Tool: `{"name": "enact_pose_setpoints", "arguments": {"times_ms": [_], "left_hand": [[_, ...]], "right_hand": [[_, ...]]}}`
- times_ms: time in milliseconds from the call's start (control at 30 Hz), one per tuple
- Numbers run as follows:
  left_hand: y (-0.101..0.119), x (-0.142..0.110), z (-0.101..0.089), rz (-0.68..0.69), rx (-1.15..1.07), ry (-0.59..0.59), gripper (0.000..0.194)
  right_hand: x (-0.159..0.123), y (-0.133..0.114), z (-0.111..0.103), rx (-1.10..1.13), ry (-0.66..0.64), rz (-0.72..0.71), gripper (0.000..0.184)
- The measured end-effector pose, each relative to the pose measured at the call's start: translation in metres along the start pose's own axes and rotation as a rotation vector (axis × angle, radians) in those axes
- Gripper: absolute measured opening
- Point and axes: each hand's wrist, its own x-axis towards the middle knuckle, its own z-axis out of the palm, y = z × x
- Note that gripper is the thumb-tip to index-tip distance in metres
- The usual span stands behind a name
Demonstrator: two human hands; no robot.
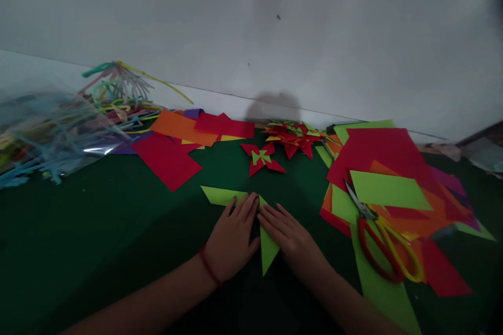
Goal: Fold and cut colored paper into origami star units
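One strip of lime-green paper (269, 254) lies bent on the bench (129, 241), one arm pointing toward the left edge, the other toward the near edge, its corner between the fingertips of both hands. The crease seems to call for flat, even pressure from the corner outward — light enough that the layers do not slide, with the edges lined up before it is firmed. The left hand (231, 246) lies palm down, fingers straight and close together, over the sideways arm beside the corner; the right hand (296, 246) rests likewise on the near-pointing arm, neither pinching. Beyond the corner, toward the back edge, sits a red-and-green paper star (255, 168); scissors (367, 246) lie on coloured sheets (383, 152) toward the right edge.
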Motion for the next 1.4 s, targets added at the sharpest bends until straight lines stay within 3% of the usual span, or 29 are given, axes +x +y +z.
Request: {"name": "enact_pose_setpoints", "arguments": {"times_ms": [433,600,1100,1267,1400], "left_hand": [[-0.001,-0.003,0.005,-0.047,-0.001,-0.014,0.059],[-0.001,-0.002,0.005,-0.053,0.005,0.008,0.049],[0.001,0.003,0.001,-0.09,-0.036,0.089,0.044],[0.002,0.006,-0.001,-0.113,-0.046,0.096,0.041],[0.002,0.007,-0.002,-0.133,-0.054,0.104,0.039]], "right_hand": [[0.0,-0.005,-0.001,-0.122,-0.096,-0.04,0.042],[0.001,-0.005,0.001,-0.139,-0.06,-0.037,0.04],[0.002,-0.007,0.005,-0.113,-0.034,-0.022,0.036],[0.0,-0.008,0.006,-0.064,-0.069,-0.005,0.044],[-0.003,-0.014,0.0,0.091,-0.108,0.111,0.054]]}}
